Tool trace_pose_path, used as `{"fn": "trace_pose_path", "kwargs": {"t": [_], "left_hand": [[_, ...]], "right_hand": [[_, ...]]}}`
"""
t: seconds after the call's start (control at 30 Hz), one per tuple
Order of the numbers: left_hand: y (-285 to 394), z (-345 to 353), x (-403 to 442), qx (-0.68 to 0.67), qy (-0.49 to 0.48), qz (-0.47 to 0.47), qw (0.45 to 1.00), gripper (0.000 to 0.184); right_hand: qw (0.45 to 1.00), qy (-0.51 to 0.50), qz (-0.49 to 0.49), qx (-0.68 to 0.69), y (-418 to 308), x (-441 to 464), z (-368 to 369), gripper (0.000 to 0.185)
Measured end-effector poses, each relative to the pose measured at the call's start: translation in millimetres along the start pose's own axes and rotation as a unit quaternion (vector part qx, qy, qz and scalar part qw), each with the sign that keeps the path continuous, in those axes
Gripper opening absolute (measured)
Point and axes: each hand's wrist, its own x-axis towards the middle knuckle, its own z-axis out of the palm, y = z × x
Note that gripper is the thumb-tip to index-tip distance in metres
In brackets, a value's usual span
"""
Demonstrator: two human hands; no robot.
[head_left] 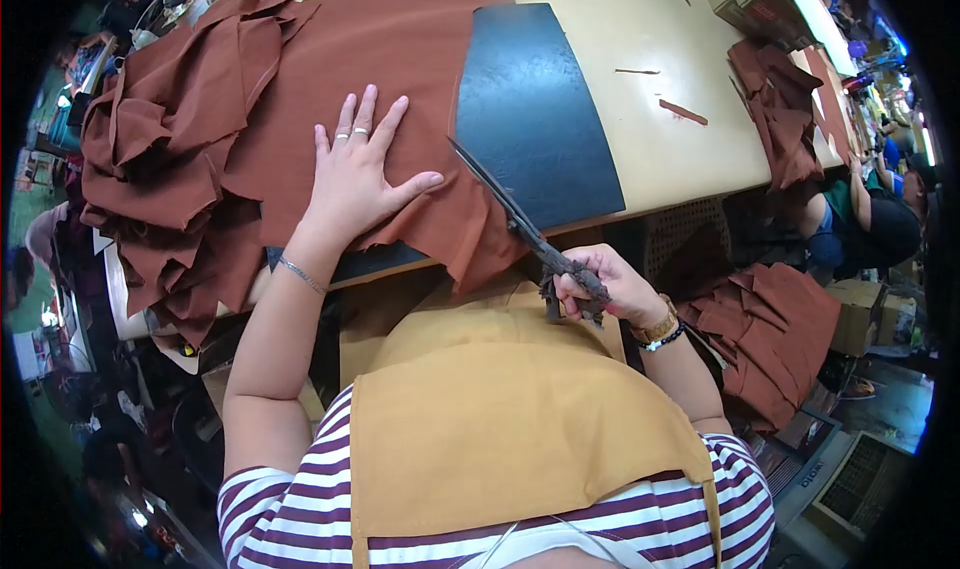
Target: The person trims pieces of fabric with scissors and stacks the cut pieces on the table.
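Note:
Fingers spread, my left hand [357,184] lies flat on a rust-brown fabric piece [390,49] on the table. My right hand [600,284] grips large scissors [510,209] by handles wrapped in dark cloth. The scissor blades point up and left, and their tip is at the fabric's right edge. Under the fabric lies a dark blue-black board [540,109], its right part uncovered. A corner of the fabric hangs over the table's front edge near the blades.
Crumpled brown fabric [180,139] is heaped on the left of the table [670,159]. Thin fabric scraps [683,112] lie to the right, with another fabric bundle [780,109] beyond. Below the table, right, sits a fabric pile [765,339]. Another person [865,209] is at far right.

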Motion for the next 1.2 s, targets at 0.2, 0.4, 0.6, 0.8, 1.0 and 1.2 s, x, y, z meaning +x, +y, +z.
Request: {"fn": "trace_pose_path", "kwargs": {"t": [0.2, 0.4, 0.6, 0.8, 1.0, 1.2], "left_hand": [[10, 2, -6, -0.003, 0.002, -0.016, 1.000, 0.096], [19, 4, -12, 0.001, 0.003, -0.058, 0.998, 0.097], [29, 3, -17, 0.005, -0.013, -0.069, 0.997, 0.097], [42, -3, -23, -0.005, -0.041, -0.109, 0.993, 0.093], [10, -19, 3, -0.011, -0.048, -0.040, 0.998, 0.084], [-5, -8, 7, -0.007, -0.049, 0.038, 0.998, 0.093]], "right_hand": [[0.999, 0.034, 0.011, 0.010, -7, 6, 8, 0.020], [0.999, 0.032, 0.006, 0.037, 5, -2, 9, 0.020], [0.999, 0.035, -0.005, 0.023, 1, 6, 13, 0.024], [0.997, 0.047, -0.017, 0.058, 14, 2, 14, 0.021], [0.996, 0.056, -0.020, 0.065, 15, -6, 19, 0.019], [0.996, 0.052, -0.016, 0.075, 6, 7, 23, 0.022]]}}
